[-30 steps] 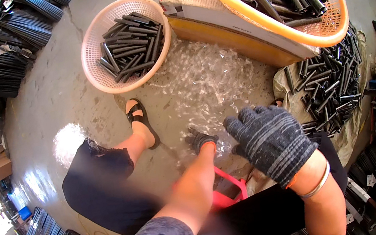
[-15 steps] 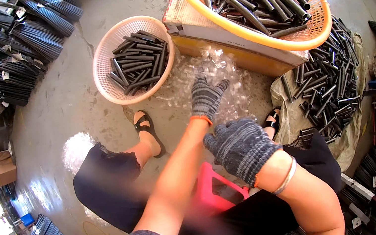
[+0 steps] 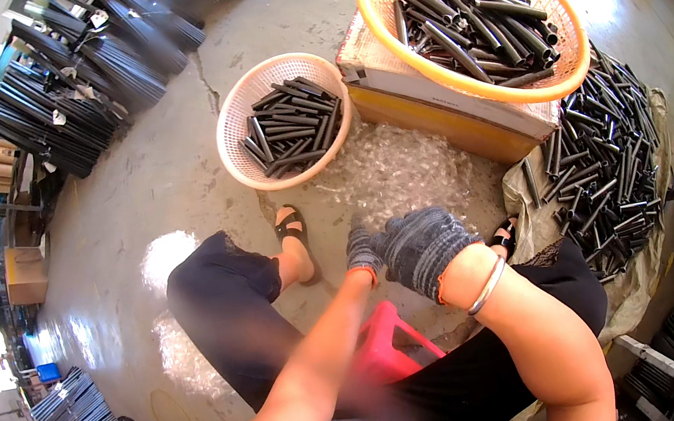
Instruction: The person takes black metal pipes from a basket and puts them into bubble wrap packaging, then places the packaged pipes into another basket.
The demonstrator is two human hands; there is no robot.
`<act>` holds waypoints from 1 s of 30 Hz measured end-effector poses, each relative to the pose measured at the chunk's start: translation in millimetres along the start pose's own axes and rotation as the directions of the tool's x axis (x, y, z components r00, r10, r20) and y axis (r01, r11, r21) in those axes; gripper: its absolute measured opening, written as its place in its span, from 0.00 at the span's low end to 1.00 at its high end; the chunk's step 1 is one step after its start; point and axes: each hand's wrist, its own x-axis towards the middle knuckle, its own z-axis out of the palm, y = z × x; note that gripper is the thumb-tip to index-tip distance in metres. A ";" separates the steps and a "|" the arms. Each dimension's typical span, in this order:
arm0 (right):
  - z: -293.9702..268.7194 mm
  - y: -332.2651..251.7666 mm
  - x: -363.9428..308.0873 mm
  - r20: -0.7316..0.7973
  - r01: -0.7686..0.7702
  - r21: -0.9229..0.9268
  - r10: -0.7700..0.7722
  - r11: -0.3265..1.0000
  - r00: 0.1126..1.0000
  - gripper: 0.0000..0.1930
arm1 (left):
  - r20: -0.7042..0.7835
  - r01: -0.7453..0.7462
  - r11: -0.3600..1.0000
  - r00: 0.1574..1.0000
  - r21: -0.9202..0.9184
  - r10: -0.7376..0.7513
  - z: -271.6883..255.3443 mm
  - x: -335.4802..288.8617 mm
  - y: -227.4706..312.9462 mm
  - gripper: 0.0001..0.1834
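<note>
My left hand (image 3: 361,251), in a grey striped knit glove with an orange cuff, is close against my right hand, its fingers drawn together. My right hand (image 3: 428,248) wears a matching glove and has its fingers curled. Whatever the two hands may hold is hidden by the gloves. Just beyond them, small clear plastic pieces (image 3: 402,167) lie in a loose heap on the floor. A pale pink basket (image 3: 232,143) stands past the heap, holding short black tubes (image 3: 293,126).
An orange-rimmed basket (image 3: 572,83) of longer black tubes rests on a cardboard box (image 3: 448,123). More black tubes (image 3: 607,154) are piled on a cloth (image 3: 528,217) at right. A pink stool (image 3: 384,351) is beneath me. Tube bundles (image 3: 46,117) stand far left.
My left hand has come back from the clear plastic pieces to my right hand, its spread fingers now drawn together. The view has shifted, so the baskets appear lower and further right.
</note>
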 end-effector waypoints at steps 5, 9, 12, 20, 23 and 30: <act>-9.3 7.1 -0.8 -0.037 -0.022 -0.012 0.022 1.000 0.999 0.16 | -0.055 -0.242 0.488 0.853 0.839 0.518 48.8 -76.1 -17.6 0.44; -21.7 22.0 -5.0 -0.104 -0.049 -0.057 0.042 0.997 0.994 0.18 | -0.154 -0.025 0.348 0.865 0.937 0.477 65.1 -119.7 -16.4 0.52; -35.9 40.6 -21.1 -0.175 -0.117 -0.074 0.103 0.990 0.979 0.19 | -0.072 -0.076 0.291 0.881 0.954 0.468 86.6 -141.7 -12.8 0.50; -47.6 57.0 -36.2 -0.162 -0.158 -0.004 0.156 0.987 0.974 0.23 | 0.104 -0.158 0.119 0.922 0.980 0.372 94.0 -187.7 -25.2 0.49; -48.2 56.2 -38.4 -0.173 -0.156 -0.008 0.152 0.988 0.973 0.23 | 0.145 -0.184 0.092 0.934 0.979 0.326 94.5 -193.5 -31.5 0.47; -49.4 54.4 -39.4 -0.162 -0.151 -0.020 0.145 0.988 0.976 0.24 | 0.169 -0.201 0.130 0.960 0.971 0.223 103.7 -196.7 -26.9 0.45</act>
